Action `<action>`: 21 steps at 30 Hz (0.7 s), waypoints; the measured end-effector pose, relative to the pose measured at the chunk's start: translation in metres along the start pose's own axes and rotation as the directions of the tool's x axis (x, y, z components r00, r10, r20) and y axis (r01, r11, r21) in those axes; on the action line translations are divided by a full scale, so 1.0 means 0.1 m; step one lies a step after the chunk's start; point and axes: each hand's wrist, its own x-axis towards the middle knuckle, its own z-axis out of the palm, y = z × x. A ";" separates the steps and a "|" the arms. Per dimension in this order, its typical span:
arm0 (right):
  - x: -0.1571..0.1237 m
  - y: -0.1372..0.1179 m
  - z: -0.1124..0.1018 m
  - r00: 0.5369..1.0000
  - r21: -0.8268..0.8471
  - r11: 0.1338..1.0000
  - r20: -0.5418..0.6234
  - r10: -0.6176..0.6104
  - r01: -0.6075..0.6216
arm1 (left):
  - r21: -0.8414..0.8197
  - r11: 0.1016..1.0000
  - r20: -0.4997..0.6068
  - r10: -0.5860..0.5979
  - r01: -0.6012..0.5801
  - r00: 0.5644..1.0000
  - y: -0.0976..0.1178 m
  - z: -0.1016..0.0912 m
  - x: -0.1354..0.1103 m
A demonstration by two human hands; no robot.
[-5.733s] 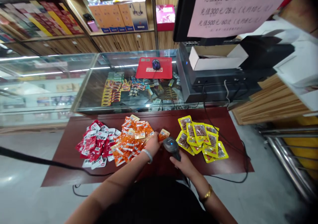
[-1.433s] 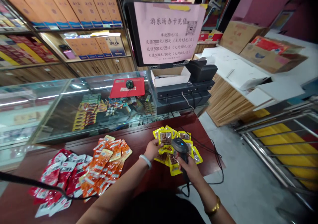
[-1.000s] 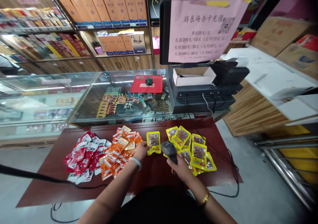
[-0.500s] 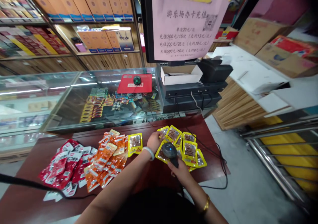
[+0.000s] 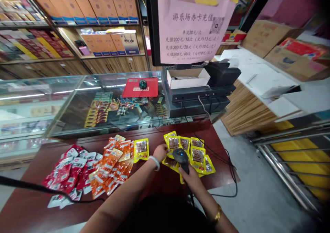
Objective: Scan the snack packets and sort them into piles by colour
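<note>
Reddish-brown counter (image 5: 154,135) carries yellow packets (image 5: 198,155) beside a glass display case (image 5: 110,80), wooden shelves (image 5: 112,64) behind. Fingers of the left hand (image 5: 160,152) pinch one packet (image 5: 173,143); those of the right hand (image 5: 192,178) wrap a black scanner (image 5: 181,155).

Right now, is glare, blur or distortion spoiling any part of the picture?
Head view: bright light streaks reflect off the glass counter. Head view: the metal railing looks stretched toward the right side, and the upper right corner goes dark. Head view: the yellow packets and scanner stand out clearly, though the packets' fine print is unreadable.
</note>
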 end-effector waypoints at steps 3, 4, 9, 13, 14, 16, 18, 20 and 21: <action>0.04 -0.03 0.10 0.998 -0.005 1.000 0.062 -0.019 0.019 | -0.198 0.980 -0.015 -0.028 0.024 0.999 -0.31 -0.07 -0.23; 0.05 -0.04 0.14 0.996 0.001 1.000 0.087 -0.019 0.019 | -0.272 0.962 -0.025 -0.034 0.026 0.999 -0.42 -0.11 -0.32; 0.03 -0.15 0.35 0.973 -0.024 0.999 0.228 -0.027 0.034 | -0.467 0.884 -0.096 -0.057 0.006 0.994 -0.94 -0.33 -0.79; 0.01 -0.27 0.57 0.923 -0.042 0.995 0.377 -0.070 0.093 | -0.387 0.922 -0.161 -0.083 0.014 0.984 -1.14 -0.50 -1.08; 0.00 -0.29 0.63 0.910 -0.042 0.994 0.408 -0.078 0.104 | -0.354 0.935 -0.182 -0.091 0.021 0.979 -1.16 -0.54 -1.13; -0.02 -0.33 0.74 0.889 -0.040 0.992 0.450 -0.088 0.119 | -0.306 0.951 -0.231 -0.109 0.034 0.967 -1.19 -0.61 -1.21; -0.04 -0.35 0.81 0.879 -0.045 0.992 0.469 -0.085 0.120 | -0.313 0.949 -0.250 -0.130 0.046 0.959 -1.23 -0.69 -1.29; -0.07 -0.36 0.82 0.880 -0.055 0.991 0.469 -0.081 0.121 | -0.327 0.942 -0.245 -0.162 0.075 0.956 -1.29 -0.78 -1.36; -0.08 -0.35 0.82 0.883 -0.059 0.990 0.462 -0.083 0.124 | -0.306 0.947 -0.250 -0.182 0.101 0.951 -1.33 -0.82 -1.39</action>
